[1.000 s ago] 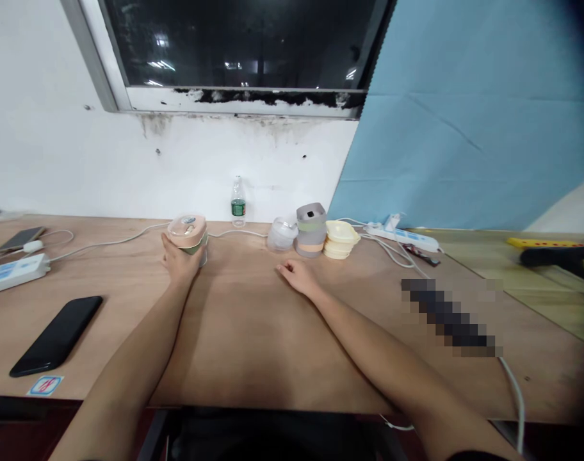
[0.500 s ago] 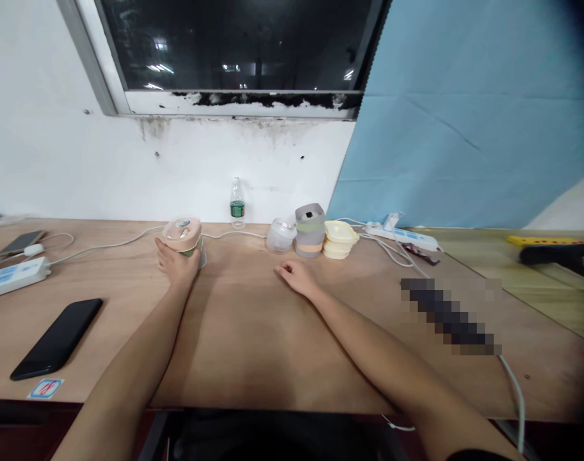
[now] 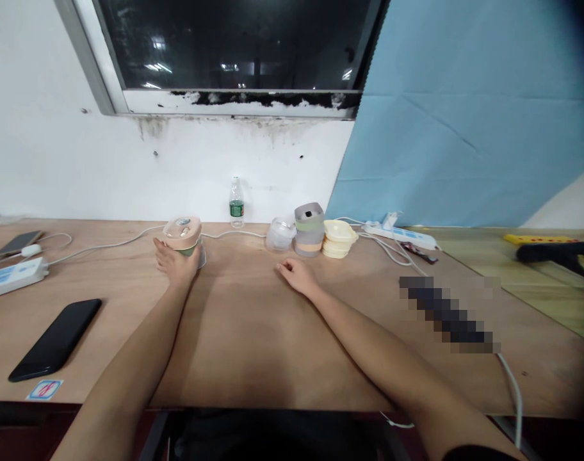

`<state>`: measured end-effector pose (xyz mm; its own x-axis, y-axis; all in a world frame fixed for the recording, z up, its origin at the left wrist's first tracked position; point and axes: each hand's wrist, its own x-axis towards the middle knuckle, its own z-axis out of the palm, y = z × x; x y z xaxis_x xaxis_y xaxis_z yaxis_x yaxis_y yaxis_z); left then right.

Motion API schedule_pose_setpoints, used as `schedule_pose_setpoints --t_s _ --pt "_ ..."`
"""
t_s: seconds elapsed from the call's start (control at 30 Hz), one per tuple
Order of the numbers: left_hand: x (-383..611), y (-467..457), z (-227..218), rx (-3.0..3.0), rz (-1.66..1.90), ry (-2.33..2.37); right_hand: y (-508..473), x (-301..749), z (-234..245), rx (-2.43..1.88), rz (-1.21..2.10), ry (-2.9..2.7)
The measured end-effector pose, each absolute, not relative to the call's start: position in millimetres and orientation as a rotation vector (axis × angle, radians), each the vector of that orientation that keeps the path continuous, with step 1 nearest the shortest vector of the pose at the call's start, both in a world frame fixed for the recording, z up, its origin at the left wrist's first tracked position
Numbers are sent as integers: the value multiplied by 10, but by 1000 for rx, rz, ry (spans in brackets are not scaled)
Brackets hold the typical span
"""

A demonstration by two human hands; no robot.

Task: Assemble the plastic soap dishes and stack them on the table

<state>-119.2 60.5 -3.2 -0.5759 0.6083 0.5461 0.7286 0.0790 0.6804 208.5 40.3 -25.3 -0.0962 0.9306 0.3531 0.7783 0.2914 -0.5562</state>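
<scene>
My left hand (image 3: 177,260) is wrapped around the near side of a stacked food container with a pink lid (image 3: 182,230). Its thumb lies on the right side and the fingers on the left, and the container's lower part shows green and whitish edges. My right hand (image 3: 296,275) rests on the table with its fingers curled in and nothing visible in them. Just beyond it stand a clear round container (image 3: 281,235), a stack of grey, green and orange containers (image 3: 308,240) and a stack of pale yellow containers (image 3: 339,239).
A plastic bottle with a green label (image 3: 236,208) stands by the wall. A black phone (image 3: 56,339) lies at left near a power strip (image 3: 16,278). Another power strip (image 3: 407,235) with white cables sits at back right. A pixelated dark object (image 3: 448,314) lies at right.
</scene>
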Motion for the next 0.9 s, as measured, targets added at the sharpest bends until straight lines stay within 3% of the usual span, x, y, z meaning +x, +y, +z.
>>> schedule_pose_setpoints --t_s 0.33,0.57,0.7,0.9 --pt "-1120 436 53 -1475 -1553 -1768 511 2646 -125 -1475 -117 -1455" --pt "-911 373 -1 -2041 -1457 -1376 705 3171 -210 -1668 -105 -1121" --pt "-716 339 -55 -2420 -1193 -1199 742 3178 -252 -1676 -90 -1141" --pt "-630 346 -82 -2552 -1028 -1107 767 3147 -276 -1664 -147 -1082"
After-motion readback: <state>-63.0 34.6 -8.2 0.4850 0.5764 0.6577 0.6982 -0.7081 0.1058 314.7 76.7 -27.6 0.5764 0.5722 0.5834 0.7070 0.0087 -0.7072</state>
